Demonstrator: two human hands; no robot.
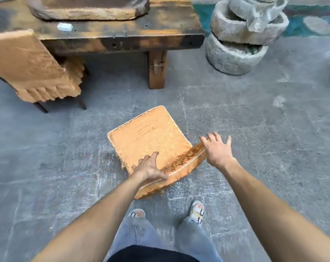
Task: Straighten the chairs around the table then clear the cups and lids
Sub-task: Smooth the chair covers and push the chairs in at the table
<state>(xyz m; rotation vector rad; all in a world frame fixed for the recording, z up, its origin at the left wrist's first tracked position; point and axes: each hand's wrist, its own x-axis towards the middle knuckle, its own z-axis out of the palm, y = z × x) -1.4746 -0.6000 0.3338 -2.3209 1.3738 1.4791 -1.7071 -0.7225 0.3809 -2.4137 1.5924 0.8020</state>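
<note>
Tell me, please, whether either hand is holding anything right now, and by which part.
The left hand grips the top edge of the chair backrest. The right hand is open at the backrest's right end, gripping nothing.

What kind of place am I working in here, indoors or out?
Probably an outdoor patio or courtyard seating area: grey stone paving, a heavy rustic wooden table with cushioned chairs, and stacked stone basins like a garden fountain.
</note>
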